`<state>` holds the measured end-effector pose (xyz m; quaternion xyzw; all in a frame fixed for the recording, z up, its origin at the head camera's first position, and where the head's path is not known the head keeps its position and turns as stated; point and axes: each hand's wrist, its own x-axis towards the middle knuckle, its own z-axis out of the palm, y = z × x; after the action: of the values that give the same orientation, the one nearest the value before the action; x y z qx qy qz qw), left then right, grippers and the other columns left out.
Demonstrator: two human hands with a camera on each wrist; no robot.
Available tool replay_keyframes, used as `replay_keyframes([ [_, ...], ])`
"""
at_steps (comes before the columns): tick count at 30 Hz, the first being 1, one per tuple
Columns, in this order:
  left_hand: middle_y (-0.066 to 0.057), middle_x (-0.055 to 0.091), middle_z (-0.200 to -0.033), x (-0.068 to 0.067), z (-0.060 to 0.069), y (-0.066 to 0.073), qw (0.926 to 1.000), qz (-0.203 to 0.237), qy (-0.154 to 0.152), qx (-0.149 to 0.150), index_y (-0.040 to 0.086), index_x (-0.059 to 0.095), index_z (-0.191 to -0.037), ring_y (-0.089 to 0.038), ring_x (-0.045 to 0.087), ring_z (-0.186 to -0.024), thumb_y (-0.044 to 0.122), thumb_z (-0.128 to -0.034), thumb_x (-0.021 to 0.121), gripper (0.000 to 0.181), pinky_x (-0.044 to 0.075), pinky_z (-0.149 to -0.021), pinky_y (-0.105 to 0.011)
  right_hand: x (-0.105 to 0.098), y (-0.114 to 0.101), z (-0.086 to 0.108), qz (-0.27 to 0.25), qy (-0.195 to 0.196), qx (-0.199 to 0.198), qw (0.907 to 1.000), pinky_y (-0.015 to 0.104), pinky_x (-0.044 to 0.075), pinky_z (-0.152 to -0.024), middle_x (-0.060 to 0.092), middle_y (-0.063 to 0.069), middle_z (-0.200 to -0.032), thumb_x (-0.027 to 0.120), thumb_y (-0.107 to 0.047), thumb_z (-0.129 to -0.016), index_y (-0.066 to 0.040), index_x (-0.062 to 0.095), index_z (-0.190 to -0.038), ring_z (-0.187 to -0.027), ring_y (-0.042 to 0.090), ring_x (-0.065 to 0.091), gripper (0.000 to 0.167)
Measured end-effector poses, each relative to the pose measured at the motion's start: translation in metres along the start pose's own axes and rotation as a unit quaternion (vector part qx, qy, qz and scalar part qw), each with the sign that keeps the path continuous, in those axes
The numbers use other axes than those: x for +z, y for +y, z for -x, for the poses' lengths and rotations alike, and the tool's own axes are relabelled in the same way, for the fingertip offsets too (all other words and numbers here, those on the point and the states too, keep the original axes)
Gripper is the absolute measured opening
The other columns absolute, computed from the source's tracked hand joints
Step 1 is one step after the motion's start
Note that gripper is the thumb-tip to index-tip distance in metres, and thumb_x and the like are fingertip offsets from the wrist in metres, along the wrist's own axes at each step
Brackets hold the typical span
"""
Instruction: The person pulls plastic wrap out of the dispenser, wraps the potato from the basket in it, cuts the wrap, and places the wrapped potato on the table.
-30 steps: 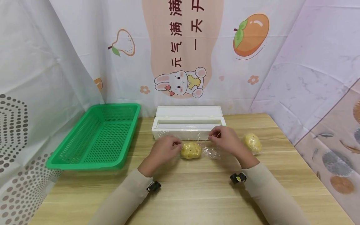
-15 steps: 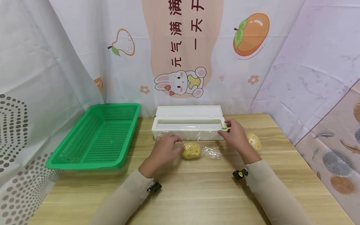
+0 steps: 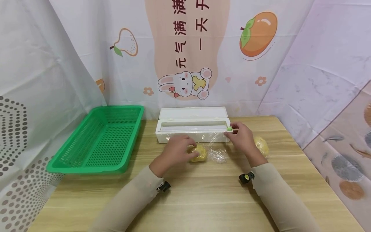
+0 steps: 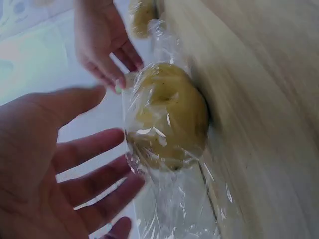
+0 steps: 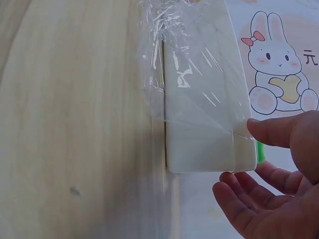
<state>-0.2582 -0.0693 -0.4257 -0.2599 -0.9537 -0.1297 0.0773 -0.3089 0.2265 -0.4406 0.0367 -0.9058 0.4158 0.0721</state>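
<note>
A potato [image 3: 202, 153] under clear cling film [image 4: 172, 199] lies on the table before a white cling film box [image 3: 191, 137], whose lid stands raised. My left hand [image 3: 177, 150] is over the potato's left side; in the left wrist view its fingers spread loosely beside the film, holding nothing. At the box's right end, my right hand [image 3: 242, 137] pinches about the small green slide cutter [image 3: 229, 128]. The thumb lies at the box edge in the right wrist view, with the green piece mostly hidden behind. Film stretches from the box down over the potato.
Beyond my right hand sits a second potato [image 3: 261, 146], wrapped in film. A green plastic basket [image 3: 87, 170] stands on the left of the wooden table [image 3: 203, 199]. A printed curtain [image 3: 127, 80] hangs behind the box.
My right hand has left the film's corner and moved right to the green slide cutter at the box's end. My left hand has loosened and shifted right over the potato.
</note>
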Motion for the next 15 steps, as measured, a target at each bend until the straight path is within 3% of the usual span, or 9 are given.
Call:
replay_keyframes([
  [5,0.005,0.073,-0.110,0.003,-0.009,0.003,0.9990,-0.033,-0.030,0.009,0.020,0.075,-0.118,-0.016,0.064,-0.097,0.052,-0.0843,0.081,0.047,0.051,-0.093,-0.038,0.000,0.001,-0.003,-0.005,0.003,0.005,1.0000,0.045,0.060,-0.089,0.059,0.020,-0.141,0.076,-0.027,-0.095,-0.001,0.056,-0.140,-0.120,0.039,0.064,0.055],
  [11,0.004,0.073,-0.104,0.003,-0.013,0.004,0.9994,-0.005,-0.033,-0.010,0.017,0.076,-0.113,-0.014,0.062,-0.089,0.043,-0.0860,0.082,0.038,0.053,-0.084,-0.036,0.000,0.006,-0.005,-0.031,0.005,0.010,0.9995,0.042,0.061,-0.086,0.059,0.019,-0.141,0.078,-0.025,-0.094,-0.002,0.056,-0.139,-0.120,0.038,0.065,0.055],
  [15,0.003,0.073,-0.106,0.002,-0.015,0.004,0.9987,0.019,-0.038,-0.028,0.016,0.074,-0.115,-0.016,0.064,-0.093,0.039,-0.0870,0.081,0.037,0.054,-0.083,-0.037,0.001,0.010,-0.006,-0.055,-0.006,0.010,0.9984,0.041,0.061,-0.089,0.057,0.022,-0.145,0.077,-0.025,-0.095,0.000,0.053,-0.142,-0.123,0.040,0.063,0.059],
])
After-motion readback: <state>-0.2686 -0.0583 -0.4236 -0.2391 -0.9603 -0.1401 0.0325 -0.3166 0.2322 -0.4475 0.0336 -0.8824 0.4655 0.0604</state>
